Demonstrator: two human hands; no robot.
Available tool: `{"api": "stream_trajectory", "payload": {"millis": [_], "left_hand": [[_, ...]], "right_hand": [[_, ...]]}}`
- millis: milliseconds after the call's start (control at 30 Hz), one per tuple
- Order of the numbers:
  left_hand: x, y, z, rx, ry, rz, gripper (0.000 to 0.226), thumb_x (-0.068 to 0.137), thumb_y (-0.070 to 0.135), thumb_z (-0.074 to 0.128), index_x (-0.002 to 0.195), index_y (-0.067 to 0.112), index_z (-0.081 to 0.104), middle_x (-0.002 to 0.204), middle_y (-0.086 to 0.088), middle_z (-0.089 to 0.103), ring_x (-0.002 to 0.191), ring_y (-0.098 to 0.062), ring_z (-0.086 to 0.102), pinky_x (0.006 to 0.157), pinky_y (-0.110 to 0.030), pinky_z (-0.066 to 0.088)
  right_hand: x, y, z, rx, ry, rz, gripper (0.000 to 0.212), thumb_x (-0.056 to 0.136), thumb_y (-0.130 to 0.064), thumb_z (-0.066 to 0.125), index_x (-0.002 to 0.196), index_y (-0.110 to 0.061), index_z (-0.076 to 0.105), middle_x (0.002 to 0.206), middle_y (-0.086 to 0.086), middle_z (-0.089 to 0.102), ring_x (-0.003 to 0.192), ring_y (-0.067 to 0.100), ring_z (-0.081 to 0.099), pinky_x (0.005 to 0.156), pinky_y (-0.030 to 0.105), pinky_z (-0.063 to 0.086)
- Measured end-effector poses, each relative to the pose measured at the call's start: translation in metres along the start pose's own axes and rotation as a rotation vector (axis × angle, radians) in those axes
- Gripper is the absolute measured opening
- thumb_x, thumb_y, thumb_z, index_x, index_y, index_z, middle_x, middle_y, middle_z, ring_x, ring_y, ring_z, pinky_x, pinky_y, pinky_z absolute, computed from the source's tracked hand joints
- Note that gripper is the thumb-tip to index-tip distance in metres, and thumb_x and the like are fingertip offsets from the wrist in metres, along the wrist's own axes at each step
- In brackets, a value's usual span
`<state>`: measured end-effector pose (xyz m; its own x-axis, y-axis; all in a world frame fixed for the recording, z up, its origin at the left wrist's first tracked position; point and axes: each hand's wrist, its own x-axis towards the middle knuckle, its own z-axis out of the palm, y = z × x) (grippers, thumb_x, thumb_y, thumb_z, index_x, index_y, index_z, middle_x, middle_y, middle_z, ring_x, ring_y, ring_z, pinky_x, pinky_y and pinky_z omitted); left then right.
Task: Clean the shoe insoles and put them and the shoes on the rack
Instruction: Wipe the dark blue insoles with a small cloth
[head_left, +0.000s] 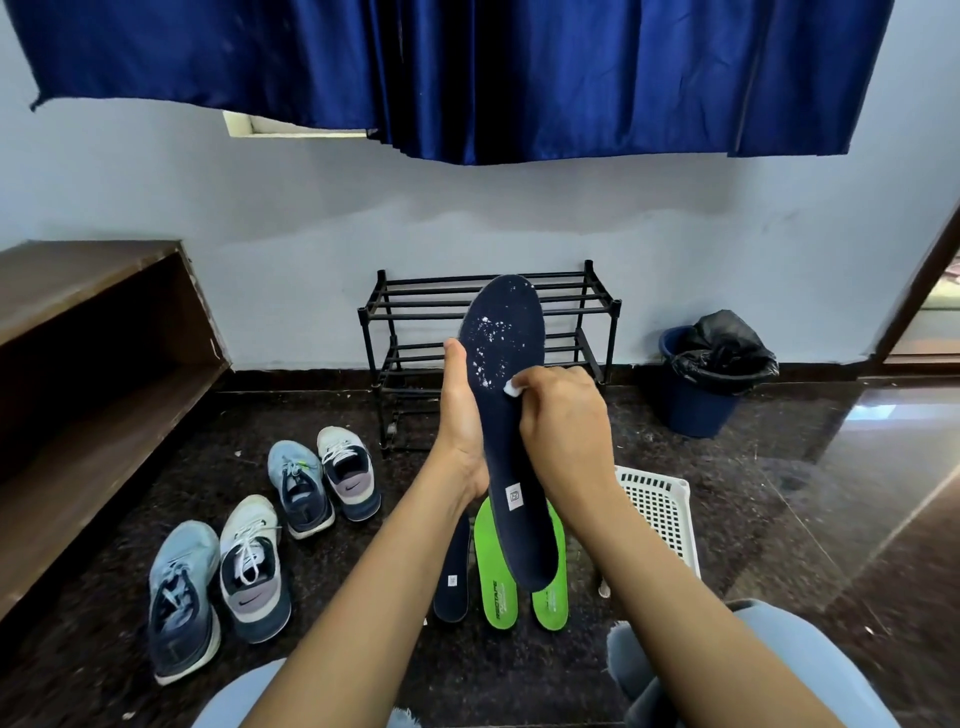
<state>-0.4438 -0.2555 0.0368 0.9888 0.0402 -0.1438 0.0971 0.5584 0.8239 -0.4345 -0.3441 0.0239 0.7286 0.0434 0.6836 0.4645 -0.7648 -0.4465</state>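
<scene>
- Dark floor (779, 467) bears a black rack (410, 312).
- Four shoes (298, 488), left of rack.
- Three insoles (496, 571), before rack.
- White basket (660, 509), blue bin (696, 410), right of rack.

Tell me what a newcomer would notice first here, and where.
A navy insole flecked with white is held up at centre by the left hand while the right hand pinches a small white pad against it. Two green insoles lie on the floor below, four sneakers to their left, the black rack behind by the wall.
</scene>
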Motion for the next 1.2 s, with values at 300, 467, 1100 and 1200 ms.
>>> {"api": "stream_trajectory", "payload": {"millis": [300, 467, 1100, 1200], "left_hand": [[0.0, 0.004, -0.006, 0.058, 0.039, 0.028, 0.09, 0.094, 0.071, 0.017, 0.123, -0.001, 0.063, 0.113, -0.018, 0.067, 0.091, -0.024, 0.065, 0.083, -0.032, 0.053], [-0.001, -0.005, 0.001, 0.043, 0.047, 0.041, 0.074, 0.094, 0.069, 0.024, 0.11, 0.013, 0.068, 0.107, -0.007, 0.07, 0.096, -0.021, 0.065, 0.093, -0.034, 0.049], [0.003, 0.004, -0.007, 0.084, 0.079, 0.053, 0.09, 0.095, 0.068, 0.016, 0.126, -0.002, 0.061, 0.124, -0.025, 0.063, 0.113, -0.037, 0.061, 0.1, -0.041, 0.047], [0.003, 0.004, -0.008, 0.082, 0.084, 0.071, 0.088, 0.095, 0.068, 0.016, 0.127, -0.002, 0.061, 0.125, -0.023, 0.063, 0.116, -0.037, 0.06, 0.103, -0.041, 0.046]], "right_hand": [[-0.019, -0.017, 0.007, 0.024, -0.13, -0.1, 0.024, 0.073, -0.008, 0.046, 0.076, -0.007, 0.07, 0.072, 0.006, 0.067, 0.073, 0.027, 0.057, 0.056, 0.033, 0.052], [-0.007, -0.008, 0.006, 0.023, -0.04, -0.056, 0.023, 0.072, -0.003, 0.048, 0.079, -0.006, 0.07, 0.072, 0.008, 0.067, 0.074, 0.029, 0.058, 0.056, 0.037, 0.053], [-0.022, -0.021, 0.009, 0.118, -0.02, -0.086, 0.02, 0.068, 0.0, 0.056, 0.079, -0.008, 0.072, 0.072, 0.007, 0.069, 0.07, 0.029, 0.063, 0.069, 0.027, 0.043], [-0.017, -0.021, 0.009, 0.12, -0.041, -0.107, 0.019, 0.069, -0.001, 0.056, 0.078, -0.008, 0.072, 0.072, 0.008, 0.069, 0.071, 0.028, 0.063, 0.069, 0.029, 0.047]]}}
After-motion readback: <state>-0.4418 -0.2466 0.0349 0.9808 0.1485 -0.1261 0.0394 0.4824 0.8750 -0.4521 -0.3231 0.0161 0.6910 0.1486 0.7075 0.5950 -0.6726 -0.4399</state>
